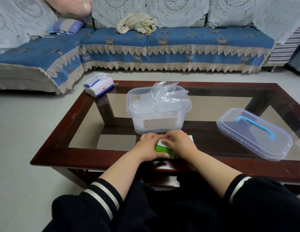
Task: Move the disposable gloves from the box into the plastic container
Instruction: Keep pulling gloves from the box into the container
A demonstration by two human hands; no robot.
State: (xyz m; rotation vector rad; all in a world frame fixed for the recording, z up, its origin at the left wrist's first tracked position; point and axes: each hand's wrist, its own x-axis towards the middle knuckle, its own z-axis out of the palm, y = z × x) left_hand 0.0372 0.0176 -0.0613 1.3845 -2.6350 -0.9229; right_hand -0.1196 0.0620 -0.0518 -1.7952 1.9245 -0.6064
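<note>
Hands (148,144) (177,142) curled around green box (162,150)

place: someone's living room at home
seating: long sofa (162,42) in a blue patterned cover with lace fringe, white lace over the backrest
on it: striped pillow (66,26), crumpled beige cloth (136,24)
middle: dark wood coffee table (75,114) with glass top, tissue pack (99,85)
floor: pale tiles (20,131)
</note>
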